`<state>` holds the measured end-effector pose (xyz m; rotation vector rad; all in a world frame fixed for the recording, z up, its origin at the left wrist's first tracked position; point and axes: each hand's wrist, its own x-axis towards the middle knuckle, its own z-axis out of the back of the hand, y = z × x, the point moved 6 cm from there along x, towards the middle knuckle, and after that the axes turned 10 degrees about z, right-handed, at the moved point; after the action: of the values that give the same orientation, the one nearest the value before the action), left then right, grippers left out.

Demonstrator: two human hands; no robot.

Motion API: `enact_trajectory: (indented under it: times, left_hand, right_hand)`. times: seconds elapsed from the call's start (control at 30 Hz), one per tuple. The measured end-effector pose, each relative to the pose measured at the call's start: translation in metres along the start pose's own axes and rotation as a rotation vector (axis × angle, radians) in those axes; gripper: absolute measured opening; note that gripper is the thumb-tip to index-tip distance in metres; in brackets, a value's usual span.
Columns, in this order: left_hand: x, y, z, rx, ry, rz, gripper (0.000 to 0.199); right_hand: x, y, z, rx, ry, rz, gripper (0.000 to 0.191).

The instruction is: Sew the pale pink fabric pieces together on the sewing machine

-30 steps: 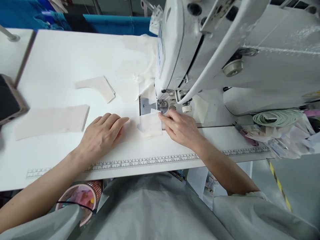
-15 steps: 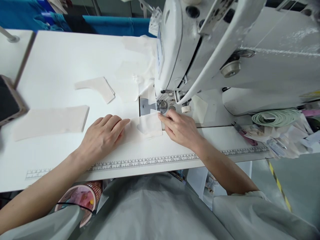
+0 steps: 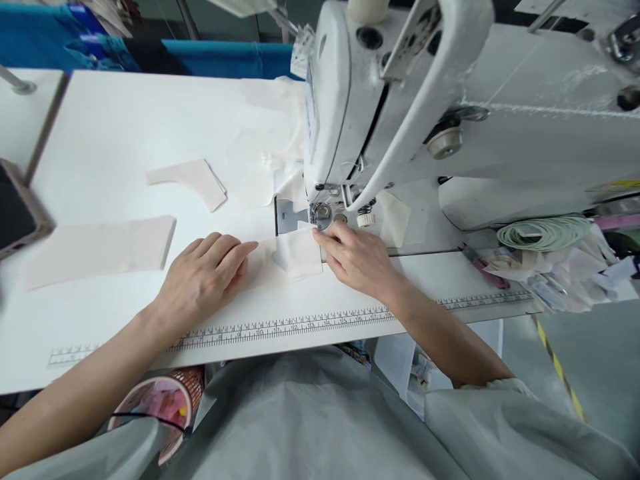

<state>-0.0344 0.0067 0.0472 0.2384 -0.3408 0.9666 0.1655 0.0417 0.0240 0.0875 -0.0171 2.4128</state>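
Observation:
A thin pale fabric piece lies flat on the white table just in front of the sewing machine's presser foot. At the fabric's left end, my left hand rests with curled fingers and thumb closed on it. My right hand is on the right edge, its index fingertip close to the presser foot and its other fingers folded in, closed on the fabric. The undersides of both hands are hidden.
A long pale piece and a curved piece lie left. The machine head stands over the work. Right are snips, a green coil and scraps. A printed ruler runs along the front edge; a pink basket sits below.
The whole view has shifted slightly, with the machine now a little further left. Both hands and the fabric hold almost the same places on the table.

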Motion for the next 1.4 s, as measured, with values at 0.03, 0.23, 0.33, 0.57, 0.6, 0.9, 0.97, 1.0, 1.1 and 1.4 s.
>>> enact_trajectory:
  times: [0.03, 0.23, 0.33, 0.57, 0.6, 0.9, 0.97, 1.0, 1.1, 1.4]
  left_hand:
    - [0.0, 0.0, 0.001, -0.015, -0.009, 0.001, 0.022]
    - [0.001, -0.002, 0.002, -0.072, -0.017, -0.006, 0.024]
    - [0.002, -0.004, 0.002, -0.08, -0.02, -0.015, 0.025]
    - [0.004, -0.006, 0.012, -0.099, -0.012, -0.011, 0.032]
    - [0.005, -0.007, 0.015, -0.111, -0.007, -0.01, 0.032]
    - [0.035, -0.066, 0.024, -0.383, 0.148, -0.174, 0.028]
    - [0.051, -0.092, 0.015, -0.378, 0.176, -0.233, 0.03]
    - [0.062, -0.106, 0.009, -0.371, 0.188, -0.271, 0.031]
    - [0.097, -0.141, -0.014, -0.316, 0.207, -0.314, 0.037]
    - [0.135, -0.169, -0.076, -0.173, 0.298, -0.168, 0.043]
  right_hand:
    - [0.0, 0.0, 0.0, 0.002, -0.001, 0.0, 0.041]
    - [0.0, 0.0, 0.001, 0.012, 0.005, -0.017, 0.041]
    - [0.0, -0.001, 0.0, 0.013, 0.012, -0.025, 0.042]
    - [-0.003, 0.001, 0.008, 0.092, 0.0, 0.003, 0.041]
    - [-0.007, -0.003, 0.012, 0.115, 0.0, 0.006, 0.04]
    - [-0.095, -0.127, 0.048, 0.127, -0.179, -0.443, 0.022]
    - [-0.104, -0.141, 0.039, 0.094, -0.169, -0.522, 0.029]
    - [-0.105, -0.144, 0.035, 0.065, -0.162, -0.568, 0.033]
    - [-0.099, -0.146, 0.022, -0.031, -0.126, -0.661, 0.038]
    - [-0.1, -0.145, 0.02, -0.095, -0.296, -0.581, 0.024]
